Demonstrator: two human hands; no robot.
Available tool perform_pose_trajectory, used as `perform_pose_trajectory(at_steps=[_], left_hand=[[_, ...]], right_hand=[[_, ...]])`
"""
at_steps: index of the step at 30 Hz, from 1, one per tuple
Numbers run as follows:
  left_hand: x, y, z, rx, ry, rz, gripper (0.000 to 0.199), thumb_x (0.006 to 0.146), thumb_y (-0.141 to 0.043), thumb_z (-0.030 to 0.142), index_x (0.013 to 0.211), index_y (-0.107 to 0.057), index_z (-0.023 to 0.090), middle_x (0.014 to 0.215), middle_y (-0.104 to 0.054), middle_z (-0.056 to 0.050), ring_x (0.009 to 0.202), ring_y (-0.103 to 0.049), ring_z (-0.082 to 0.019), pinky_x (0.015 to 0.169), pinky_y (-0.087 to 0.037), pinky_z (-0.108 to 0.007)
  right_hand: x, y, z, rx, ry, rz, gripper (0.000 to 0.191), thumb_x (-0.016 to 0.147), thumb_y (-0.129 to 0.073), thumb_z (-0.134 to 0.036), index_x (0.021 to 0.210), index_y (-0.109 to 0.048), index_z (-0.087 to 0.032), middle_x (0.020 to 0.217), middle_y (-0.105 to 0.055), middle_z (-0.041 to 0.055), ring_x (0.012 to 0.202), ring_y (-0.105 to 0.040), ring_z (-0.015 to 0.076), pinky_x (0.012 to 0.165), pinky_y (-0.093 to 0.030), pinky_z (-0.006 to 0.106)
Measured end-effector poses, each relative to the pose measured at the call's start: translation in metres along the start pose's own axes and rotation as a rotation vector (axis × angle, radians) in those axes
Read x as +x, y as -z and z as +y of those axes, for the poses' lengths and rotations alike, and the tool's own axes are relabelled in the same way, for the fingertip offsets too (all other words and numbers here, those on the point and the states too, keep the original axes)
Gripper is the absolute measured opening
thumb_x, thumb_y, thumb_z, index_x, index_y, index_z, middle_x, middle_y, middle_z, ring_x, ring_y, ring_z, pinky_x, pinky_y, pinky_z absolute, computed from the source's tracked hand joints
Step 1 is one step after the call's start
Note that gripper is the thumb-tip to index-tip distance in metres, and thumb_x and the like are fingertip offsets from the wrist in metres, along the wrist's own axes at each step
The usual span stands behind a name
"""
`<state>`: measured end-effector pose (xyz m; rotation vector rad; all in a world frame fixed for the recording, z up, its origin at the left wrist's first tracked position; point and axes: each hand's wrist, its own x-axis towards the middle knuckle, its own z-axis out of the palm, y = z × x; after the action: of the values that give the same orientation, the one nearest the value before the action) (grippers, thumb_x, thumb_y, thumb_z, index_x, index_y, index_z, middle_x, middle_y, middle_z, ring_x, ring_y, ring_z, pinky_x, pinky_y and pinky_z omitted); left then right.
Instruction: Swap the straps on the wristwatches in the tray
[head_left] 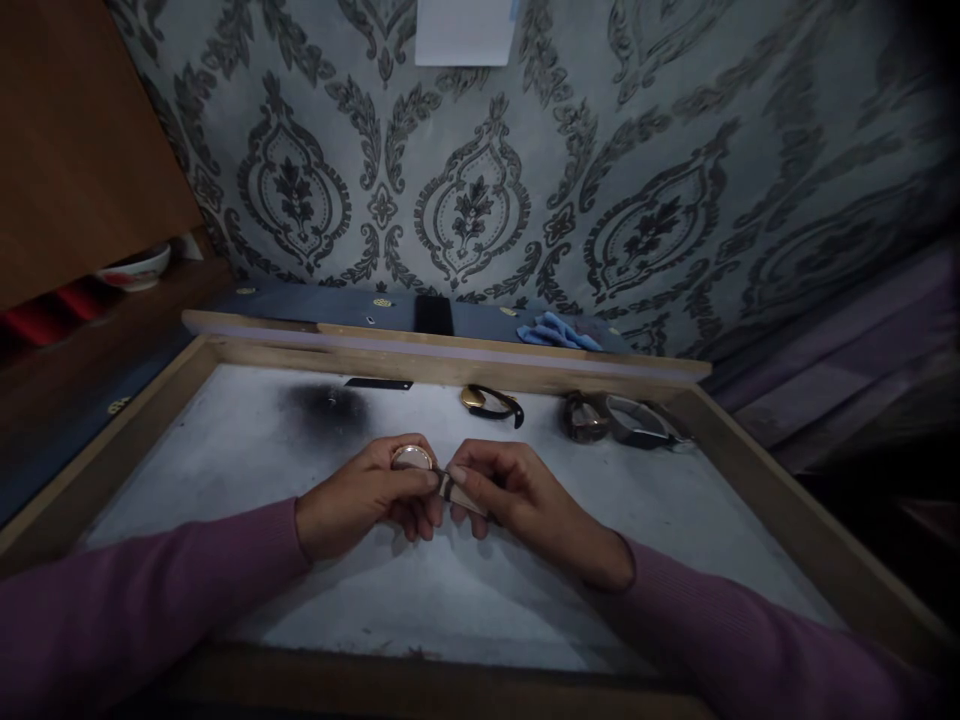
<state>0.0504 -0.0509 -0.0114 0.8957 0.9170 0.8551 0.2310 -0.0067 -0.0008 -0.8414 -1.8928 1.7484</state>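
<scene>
Above the middle of the white board, both hands meet on one wristwatch [412, 457] with a round, gold-rimmed case. My left hand [352, 497] is closed around the case, its thumb pressing near where the strap joins. The fingers of my right hand [529, 495] pinch the light-coloured strap [466, 497] close to the case. Between the two thumbs the exact join of strap and case is too small to make out. The fingers hide most of the strap's underside.
A wooden frame [450, 352] edges the white board [420, 610]. Along its far side lie a thin black strip [379, 383], a gold watch with a black strap [491, 402], a dark watch [585, 417] and a silver watch [637, 422]. Behind are a black phone [433, 315] and blue cloth [557, 331].
</scene>
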Motion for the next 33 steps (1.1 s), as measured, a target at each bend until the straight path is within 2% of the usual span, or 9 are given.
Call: perform_pose_trajectory(at_steps=[16, 33], left_hand=[[0.0005, 0.0011, -0.0007, -0.067, 0.021, -0.009, 0.024, 0.072, -0.068, 0.032, 0.075, -0.050, 0.017, 0.059, -0.064, 0.000, 0.048, -0.058, -0.010, 0.045, -0.042, -0.019], [0.0009, 0.0019, -0.0004, 0.006, 0.012, -0.026, 0.024, 0.073, -0.067, 0.034, 0.075, -0.050, 0.017, 0.059, -0.064, 0.000, 0.047, -0.058, -0.009, 0.046, -0.043, -0.019]], right_hand=[[0.0016, 0.0013, 0.0041, 0.000, 0.032, -0.020, 0.037, 0.088, -0.057, -0.050, 0.076, -0.056, -0.014, 0.063, -0.059, -0.0005, 0.044, -0.048, 0.0054, 0.044, -0.039, 0.019], [0.0004, -0.0008, 0.0037, -0.004, 0.024, -0.012, 0.037, 0.088, -0.057, -0.050, 0.074, -0.056, -0.015, 0.061, -0.059, -0.0007, 0.043, -0.048, 0.0049, 0.044, -0.037, 0.019]])
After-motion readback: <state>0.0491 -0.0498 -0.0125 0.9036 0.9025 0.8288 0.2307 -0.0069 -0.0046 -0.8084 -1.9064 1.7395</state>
